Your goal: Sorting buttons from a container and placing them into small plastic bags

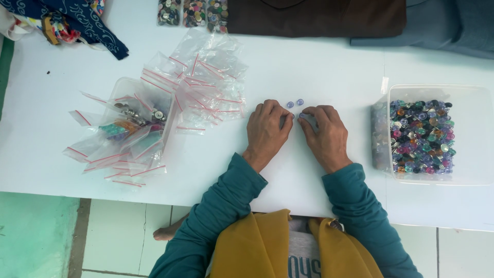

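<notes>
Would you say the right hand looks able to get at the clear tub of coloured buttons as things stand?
Probably yes. The clear tub stands open on the white table to the right of the right hand, with only bare tabletop between them. The hand's fingers are curled over something small, though.

We see bright, even, soft light on the white surface [319, 67], faint shadows under both hands, slight glare on the plastic bags [206, 82], and mild overall softness.
</notes>
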